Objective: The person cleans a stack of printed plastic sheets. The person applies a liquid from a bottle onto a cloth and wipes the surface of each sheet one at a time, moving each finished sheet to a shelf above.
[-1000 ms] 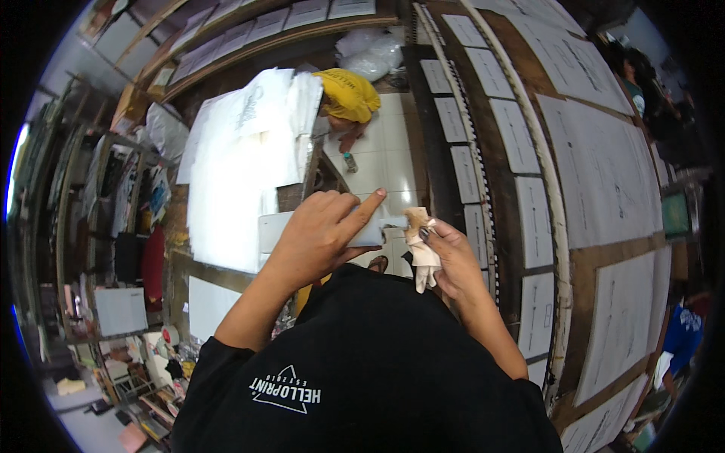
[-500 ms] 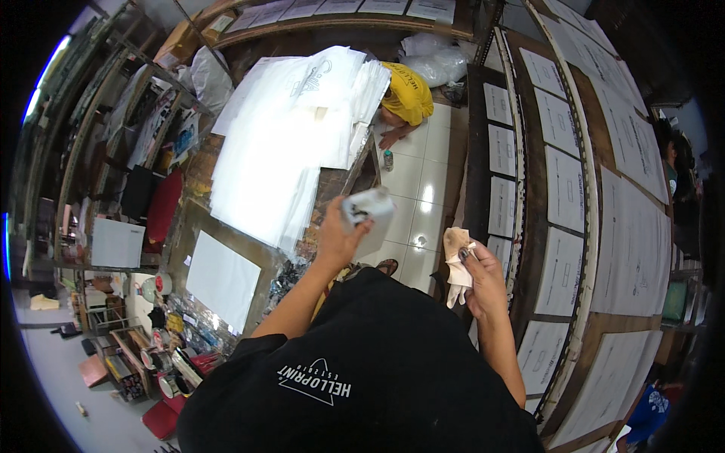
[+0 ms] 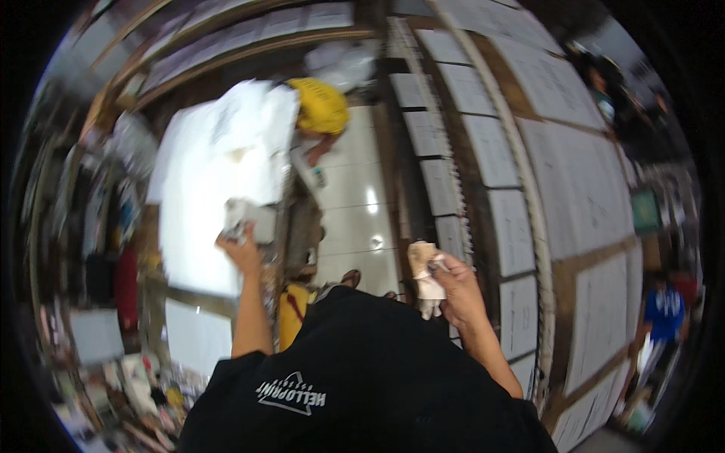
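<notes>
My left hand (image 3: 243,251) is closed around a whitish, smudged plastic container (image 3: 237,211), blurred by motion, so I cannot make out its exact kind. It is in front of the right edge of a stack of large white sheets (image 3: 198,249) on a table. Near my right side, my right hand (image 3: 461,293) pinches a stained beige cloth (image 3: 429,281), which hangs limp from thumb and fingers. Dark smears mark the right fingertips.
Beyond the table a person in a yellow shirt (image 3: 319,106) bends low over the tiled floor (image 3: 353,215), one hand beside a small bottle (image 3: 319,177). Long racks of white printed sheets (image 3: 513,226) line my right. Another person in blue (image 3: 666,306) stands far right.
The view has turned to the right, so the scene slides left. My left hand has carried the container from above the aisle over to the sheet stack. My right hand still grips the cloth.
</notes>
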Action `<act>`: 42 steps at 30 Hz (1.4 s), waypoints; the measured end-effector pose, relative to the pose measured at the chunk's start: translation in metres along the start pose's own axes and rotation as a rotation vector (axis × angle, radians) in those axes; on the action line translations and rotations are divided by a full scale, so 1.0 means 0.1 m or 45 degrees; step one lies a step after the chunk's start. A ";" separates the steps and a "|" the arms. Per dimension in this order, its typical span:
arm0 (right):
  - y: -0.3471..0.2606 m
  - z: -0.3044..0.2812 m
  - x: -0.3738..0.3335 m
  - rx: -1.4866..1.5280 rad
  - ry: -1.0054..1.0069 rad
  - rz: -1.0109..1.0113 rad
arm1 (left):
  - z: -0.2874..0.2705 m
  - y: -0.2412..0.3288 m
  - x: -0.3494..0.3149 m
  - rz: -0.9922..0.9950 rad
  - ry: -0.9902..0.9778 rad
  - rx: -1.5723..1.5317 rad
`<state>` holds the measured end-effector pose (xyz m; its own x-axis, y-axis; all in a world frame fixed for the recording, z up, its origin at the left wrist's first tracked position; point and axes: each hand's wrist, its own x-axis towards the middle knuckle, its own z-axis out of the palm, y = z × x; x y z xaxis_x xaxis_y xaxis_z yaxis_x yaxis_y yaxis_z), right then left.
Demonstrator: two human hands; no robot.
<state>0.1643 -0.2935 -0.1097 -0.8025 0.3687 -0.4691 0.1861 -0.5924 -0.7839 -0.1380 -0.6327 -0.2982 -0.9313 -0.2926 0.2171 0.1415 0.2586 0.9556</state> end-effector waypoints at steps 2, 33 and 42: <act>-0.05 -0.06 -0.12 0.058 0.042 -0.039 | -0.02 -0.08 -0.04 0.140 0.056 0.333; -1.31 -0.89 -2.38 -0.572 1.007 -0.721 | 3.58 3.94 -1.90 1.538 -1.379 0.262; -2.46 -1.04 -0.40 -1.692 0.771 -1.169 | 3.55 3.89 -1.87 1.422 -1.449 0.210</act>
<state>0.2099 -0.0881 0.0591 -0.6536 0.6017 0.4591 0.3798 0.7854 -0.4887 -0.0276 -0.1502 -0.0378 -0.1552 0.8883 0.4322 0.9247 -0.0233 0.3800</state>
